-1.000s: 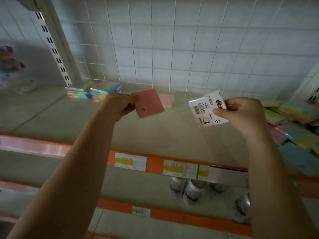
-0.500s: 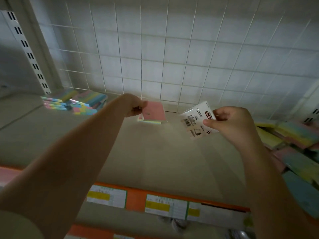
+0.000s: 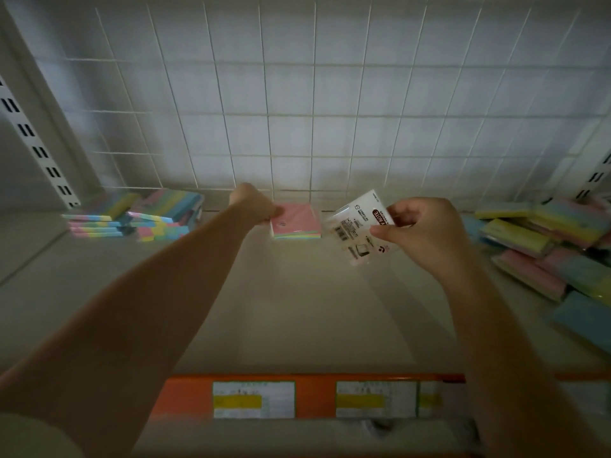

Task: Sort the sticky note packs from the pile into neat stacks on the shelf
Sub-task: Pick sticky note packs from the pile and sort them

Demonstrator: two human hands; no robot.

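Pink-topped sticky note pack (image 3: 295, 220) sits by the wire grid (image 3: 297, 110), left hand (image 3: 254, 204) pinching its left edge, two stacks (image 3: 132, 214) further left (right hand (image 3: 426, 231) grips a white-backed pack (image 3: 358, 226)), pile (image 3: 545, 246) to the right unsorted

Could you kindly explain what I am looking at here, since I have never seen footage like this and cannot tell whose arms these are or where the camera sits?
There is no machine: a person wears one camera on the head, looking down at their own arms over a shop shelf. The left hand reaches to the back and touches a pink-topped pack lying there. The right hand pinches a white labelled pack, printed back towards us. Two multicoloured stacks sit at the back left, and the unsorted pile lies on the right. Price labels line the orange front edge.
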